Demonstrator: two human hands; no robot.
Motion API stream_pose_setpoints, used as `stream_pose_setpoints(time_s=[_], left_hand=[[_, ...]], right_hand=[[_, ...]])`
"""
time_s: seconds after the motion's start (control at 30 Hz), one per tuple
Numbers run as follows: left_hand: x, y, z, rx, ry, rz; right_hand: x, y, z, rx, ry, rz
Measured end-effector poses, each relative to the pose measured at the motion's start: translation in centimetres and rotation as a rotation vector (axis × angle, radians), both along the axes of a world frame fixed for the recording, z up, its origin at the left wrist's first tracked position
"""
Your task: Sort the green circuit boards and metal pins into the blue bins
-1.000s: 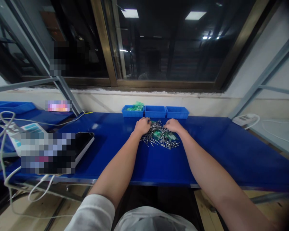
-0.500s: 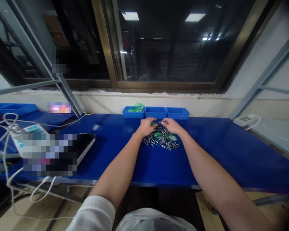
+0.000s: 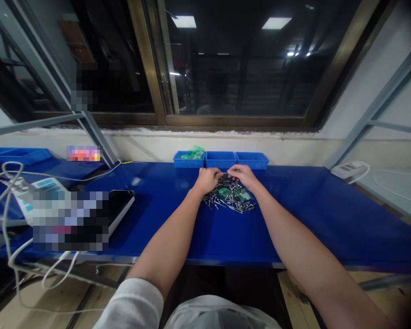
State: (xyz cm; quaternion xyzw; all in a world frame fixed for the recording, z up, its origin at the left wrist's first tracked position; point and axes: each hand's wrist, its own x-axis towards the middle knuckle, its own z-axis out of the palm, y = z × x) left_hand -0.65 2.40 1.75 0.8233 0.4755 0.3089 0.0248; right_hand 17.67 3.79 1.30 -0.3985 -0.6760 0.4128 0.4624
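Observation:
A heap of small metal pop rivets [image 3: 238,201] lies on the blue table, with pieces of green plastic [image 3: 244,194] among them. My left hand [image 3: 208,180] is at the heap's far left side, its fingers curled together. Whatever it may hold is hidden. Across from it, my right hand [image 3: 242,176] pinches at the heap's far edge, thumb and fingertips pressed together over what looks like a rivet. The fingertips of both hands are close to each other.
Three blue bins stand against the wall; the left bin [image 3: 189,163] contains green plastic. A dark device [image 3: 121,204], partly blurred out, and white cables [image 3: 7,228] are at left. A power strip [image 3: 350,169] lies at the right, near metal frame posts.
My left hand's fingers have drawn together and moved slightly right. My right hand's fingertips have closed into a pinch, nearer to the left hand. The heap looks much the same.

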Motion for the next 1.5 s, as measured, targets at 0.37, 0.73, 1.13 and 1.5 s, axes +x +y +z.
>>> stream_pose_setpoints(time_s=[0.37, 0.73, 1.13, 1.5], left_hand=[[-0.1, -0.3, 0.4, 0.013, -0.052, 0.109], [-0.8, 1.1, -0.8, -0.105, -0.069, 0.232], [-0.9, 1.1, -1.8, -0.226, 0.107, 0.107], [-0.7, 1.0, -2.0, -0.204, 0.119, -0.011]], right_hand=[[1.1, 1.5, -0.7, 0.082, 0.137, -0.387], [3.3, 3.2, -1.3, 0.186, -0.158, -0.557], [1.5, 1.4, -1.5, 0.279, -0.567, -0.353], [0.1, 1.1, -2.5, 0.273, -0.68, -0.171]])
